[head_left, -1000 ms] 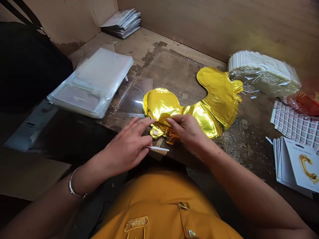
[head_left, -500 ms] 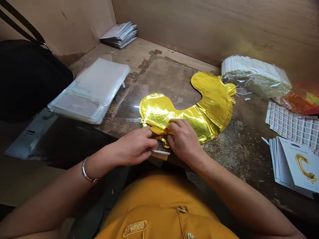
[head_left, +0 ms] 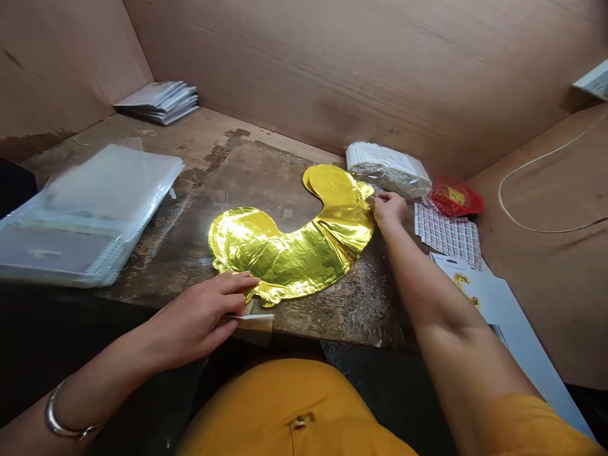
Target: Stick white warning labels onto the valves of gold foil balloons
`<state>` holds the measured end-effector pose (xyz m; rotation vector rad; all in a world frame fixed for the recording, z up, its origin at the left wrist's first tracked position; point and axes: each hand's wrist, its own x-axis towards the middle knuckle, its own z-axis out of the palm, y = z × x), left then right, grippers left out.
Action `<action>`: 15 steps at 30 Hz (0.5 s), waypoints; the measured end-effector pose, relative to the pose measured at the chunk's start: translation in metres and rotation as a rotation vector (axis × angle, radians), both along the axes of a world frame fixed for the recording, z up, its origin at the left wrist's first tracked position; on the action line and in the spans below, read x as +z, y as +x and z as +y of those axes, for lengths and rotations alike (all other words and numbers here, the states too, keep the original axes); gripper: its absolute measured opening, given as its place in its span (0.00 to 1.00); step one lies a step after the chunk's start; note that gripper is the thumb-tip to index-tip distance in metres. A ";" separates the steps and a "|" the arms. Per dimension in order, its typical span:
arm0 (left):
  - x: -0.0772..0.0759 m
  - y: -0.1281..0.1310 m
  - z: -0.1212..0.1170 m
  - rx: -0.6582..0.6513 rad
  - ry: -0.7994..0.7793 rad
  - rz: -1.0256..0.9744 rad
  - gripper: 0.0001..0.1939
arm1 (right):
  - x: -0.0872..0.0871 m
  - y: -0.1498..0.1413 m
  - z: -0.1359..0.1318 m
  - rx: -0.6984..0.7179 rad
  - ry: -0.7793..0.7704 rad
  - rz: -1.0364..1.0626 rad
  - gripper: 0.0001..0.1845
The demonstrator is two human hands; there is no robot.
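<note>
A gold foil balloon (head_left: 294, 256), flat and curved like a letter C, lies on the worn wooden table in front of me. My left hand (head_left: 204, 313) rests at its near left end, fingertips on the foil beside a small frilled tab. Between that hand's thumb and fingers sits a thin white strip (head_left: 255, 316) that sticks out to the right. My right hand (head_left: 390, 209) reaches to the balloon's far right end, its fingers pinched together close to the tab there. What those fingers pinch is too small to make out.
Clear plastic sleeves (head_left: 95, 209) are stacked at the left. Folded papers (head_left: 161, 101) lie in the back corner. Behind my right hand are a plastic-wrapped white bundle (head_left: 387, 168), a red basket (head_left: 458, 196), a sticker sheet (head_left: 449, 237) and balloon-printed cards (head_left: 456, 278).
My right hand has left the balloon's near left end and stretched out to its far right end. The left hand still holds the white strip. My view has swung right.
</note>
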<state>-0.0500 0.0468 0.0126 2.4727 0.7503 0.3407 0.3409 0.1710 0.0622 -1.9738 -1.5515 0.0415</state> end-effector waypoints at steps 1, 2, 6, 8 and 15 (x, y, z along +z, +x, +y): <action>0.001 0.000 0.000 0.005 -0.016 -0.001 0.07 | 0.003 -0.009 -0.009 0.003 0.014 -0.001 0.14; 0.003 0.001 0.000 0.008 -0.033 -0.008 0.06 | 0.005 -0.023 -0.022 0.016 0.022 0.005 0.17; 0.018 0.002 -0.008 0.093 -0.142 -0.084 0.05 | 0.001 -0.101 -0.101 0.345 -0.077 0.077 0.18; 0.029 0.004 -0.016 0.200 -0.279 -0.130 0.05 | -0.002 -0.136 -0.143 0.701 -0.181 0.136 0.22; 0.039 0.013 -0.034 0.433 -0.749 -0.184 0.08 | -0.005 -0.171 -0.186 0.859 -0.362 0.379 0.23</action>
